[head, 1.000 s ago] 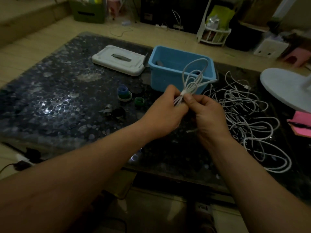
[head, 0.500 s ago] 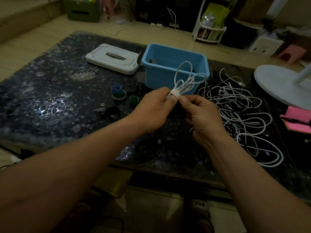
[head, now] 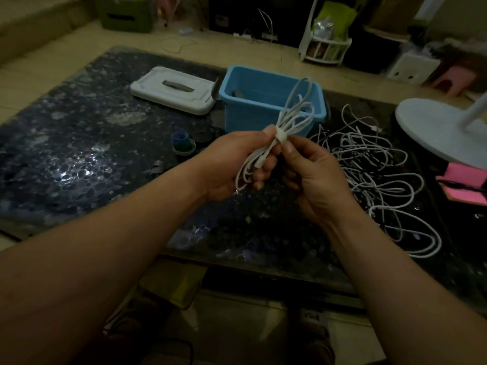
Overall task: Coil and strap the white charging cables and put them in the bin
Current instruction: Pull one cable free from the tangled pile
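My left hand (head: 237,164) grips a coiled white charging cable (head: 296,111) at its middle, loops sticking up in front of the blue bin (head: 253,111) and ends hanging below my palm. A white strap (head: 281,134) is wound round the bundle. My right hand (head: 313,175) pinches the cable at the strap with thumb and fingertips. A tangle of loose white cables (head: 374,177) lies on the dark table (head: 79,154) to the right. The bin stands open behind my hands.
The bin's white lid (head: 172,89) lies left of the bin. Small rolls of coloured strap tape (head: 181,143) sit left of my left hand. A white round lamp base (head: 437,130) and pink notepad (head: 463,185) occupy the right edge. Floor clutter lies beyond the table.
The bundle has been turned so its lower ends show below my left hand, and the strap now sits wrapped round it. Both hands stay at the same spot.
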